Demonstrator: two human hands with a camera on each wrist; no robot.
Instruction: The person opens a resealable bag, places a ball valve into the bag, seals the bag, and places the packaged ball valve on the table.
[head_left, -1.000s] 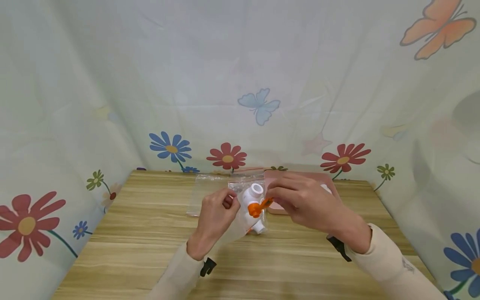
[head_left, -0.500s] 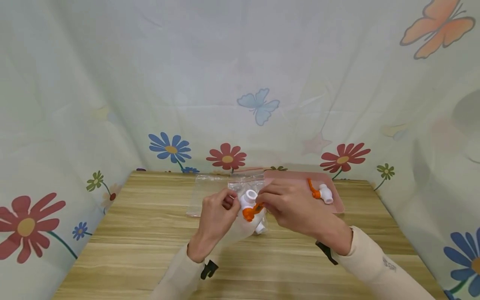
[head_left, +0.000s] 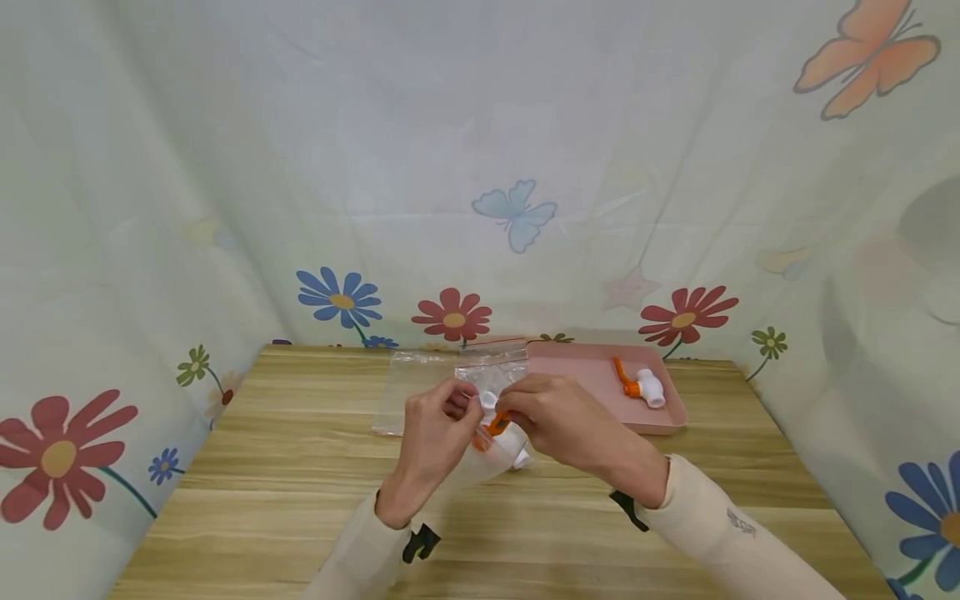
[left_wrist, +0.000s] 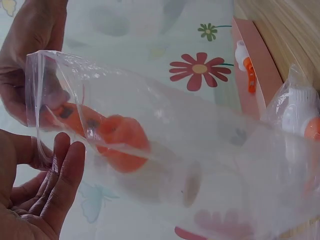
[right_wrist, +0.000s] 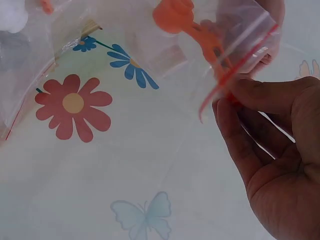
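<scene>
My left hand (head_left: pixel 436 433) pinches the mouth edge of a clear zip bag (left_wrist: pixel 200 125) between thumb and fingers. My right hand (head_left: pixel 573 425) pinches the end of the orange handle (right_wrist: pixel 207 40) of a white valve at the bag's mouth. The valve's orange hub (left_wrist: pixel 124 142) and white body show through the plastic in the left wrist view, inside the bag. In the right wrist view, the bag's red zip strip (right_wrist: pixel 240 65) crosses the handle close to my right fingertips.
A pink tray (head_left: pixel 577 371) at the back right holds another white valve with an orange handle (head_left: pixel 647 388). Flat clear bags (head_left: pixel 412 379) lie left of it, one with a white valve (left_wrist: pixel 300 107) inside. A flowered curtain stands behind the wooden table (head_left: pixel 300 467).
My right hand has moved left and slightly down, carrying the valve from over the bag's mouth into the bag. The valve in the tray has come into view. My left hand has stayed put.
</scene>
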